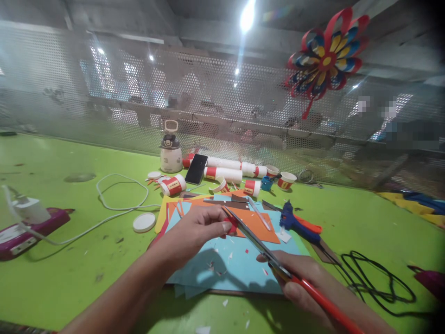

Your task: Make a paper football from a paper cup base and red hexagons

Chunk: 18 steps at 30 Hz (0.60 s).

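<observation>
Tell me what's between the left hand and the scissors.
A small red piece, pinched by the left hand, lies between it and the scissors in the head view.

The left hand (205, 225) is pinched, thumb (220, 228) below the bent fingers (212, 214), with its forearm (128, 287) slanting up from behind it. Lower and to its right, just apart, the right hand (304, 269) curls in a grip, fingers partly hidden.

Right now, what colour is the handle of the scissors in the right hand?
The scissors handle is red, showing best in the head view.
</observation>
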{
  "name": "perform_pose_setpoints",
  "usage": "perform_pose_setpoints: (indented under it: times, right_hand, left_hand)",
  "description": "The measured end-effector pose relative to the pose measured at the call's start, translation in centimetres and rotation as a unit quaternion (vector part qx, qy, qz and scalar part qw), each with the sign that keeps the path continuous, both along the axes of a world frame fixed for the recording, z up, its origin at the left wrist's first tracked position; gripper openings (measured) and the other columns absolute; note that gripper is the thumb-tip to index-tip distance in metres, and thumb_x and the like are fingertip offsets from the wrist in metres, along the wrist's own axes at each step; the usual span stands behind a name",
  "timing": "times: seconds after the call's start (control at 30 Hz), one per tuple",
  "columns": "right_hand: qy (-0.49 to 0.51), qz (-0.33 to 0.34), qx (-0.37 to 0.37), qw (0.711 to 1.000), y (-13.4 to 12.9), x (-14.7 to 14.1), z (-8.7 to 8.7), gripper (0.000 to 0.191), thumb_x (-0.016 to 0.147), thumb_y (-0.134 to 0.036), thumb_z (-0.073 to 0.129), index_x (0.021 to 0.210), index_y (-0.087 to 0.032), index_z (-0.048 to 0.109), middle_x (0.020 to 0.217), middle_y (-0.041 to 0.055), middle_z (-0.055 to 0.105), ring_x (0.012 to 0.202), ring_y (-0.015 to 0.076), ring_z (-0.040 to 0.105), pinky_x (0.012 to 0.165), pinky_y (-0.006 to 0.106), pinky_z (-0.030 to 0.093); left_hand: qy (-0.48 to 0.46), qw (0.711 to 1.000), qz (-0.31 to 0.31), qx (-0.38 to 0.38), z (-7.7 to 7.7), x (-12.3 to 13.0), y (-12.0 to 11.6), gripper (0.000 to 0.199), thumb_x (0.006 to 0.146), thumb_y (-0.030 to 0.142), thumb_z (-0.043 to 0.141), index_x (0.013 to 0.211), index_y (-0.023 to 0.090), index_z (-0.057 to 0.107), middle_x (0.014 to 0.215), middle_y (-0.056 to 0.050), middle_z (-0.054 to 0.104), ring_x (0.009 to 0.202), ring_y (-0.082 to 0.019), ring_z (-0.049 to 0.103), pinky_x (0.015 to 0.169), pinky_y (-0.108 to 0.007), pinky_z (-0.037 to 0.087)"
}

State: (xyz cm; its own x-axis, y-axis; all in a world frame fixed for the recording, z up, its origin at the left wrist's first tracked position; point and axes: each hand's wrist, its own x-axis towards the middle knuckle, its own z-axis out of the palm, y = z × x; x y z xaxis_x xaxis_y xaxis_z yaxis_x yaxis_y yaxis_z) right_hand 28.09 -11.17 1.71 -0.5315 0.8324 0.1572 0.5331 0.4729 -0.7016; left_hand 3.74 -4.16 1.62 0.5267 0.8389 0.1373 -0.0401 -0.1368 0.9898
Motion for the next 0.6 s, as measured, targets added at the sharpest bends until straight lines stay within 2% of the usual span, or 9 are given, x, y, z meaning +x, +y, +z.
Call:
perform_pose_setpoints:
  times: [0.2, 0.47, 0.6]
  right_hand:
    - [-0.015, 0.023, 0.011, 1.0, -0.1, -0.2, 0.6, 0.048, 0.094, -0.057, 0.035, 0.114, -0.023, 0.063, 0.098, 0.0074, 0.071, 0.075, 0.0199, 0.064, 0.065, 0.026, 0.051]
    - [-0.005, 0.049, 0.019, 0.999, 0.0, -0.1, 1.1, 0.041, 0.098, -0.046, 0.037, 0.123, -0.021, 0.059, 0.112, 0.01, 0.068, 0.091, 0.0215, 0.065, 0.076, 0.027, 0.053]
    - [0.004, 0.051, 0.03, 0.998, 0.0, -0.1, 1.0, 0.042, 0.098, -0.048, 0.036, 0.122, -0.023, 0.06, 0.111, 0.0094, 0.069, 0.086, 0.0207, 0.066, 0.072, 0.027, 0.054]
  left_hand:
    - [-0.008, 1.0, -0.003, -0.005, 0.0, 0.0, 0.1, 0.013, 0.08, 0.025, 0.061, 0.07, 0.016, 0.063, 0.073, 0.0, 0.058, 0.073, -0.014, 0.049, 0.072, -0.029, 0.036]
    - [-0.023, 1.0, -0.012, -0.011, -0.2, 0.0, 0.3, 0.011, 0.08, 0.023, 0.061, 0.072, 0.016, 0.066, 0.077, -0.001, 0.061, 0.075, -0.015, 0.051, 0.074, -0.029, 0.037]
    - [-0.017, 1.0, -0.013, -0.007, 0.0, 0.0, 0.1, 0.012, 0.079, 0.023, 0.06, 0.069, 0.016, 0.063, 0.075, -0.001, 0.059, 0.075, -0.015, 0.05, 0.074, -0.029, 0.036]
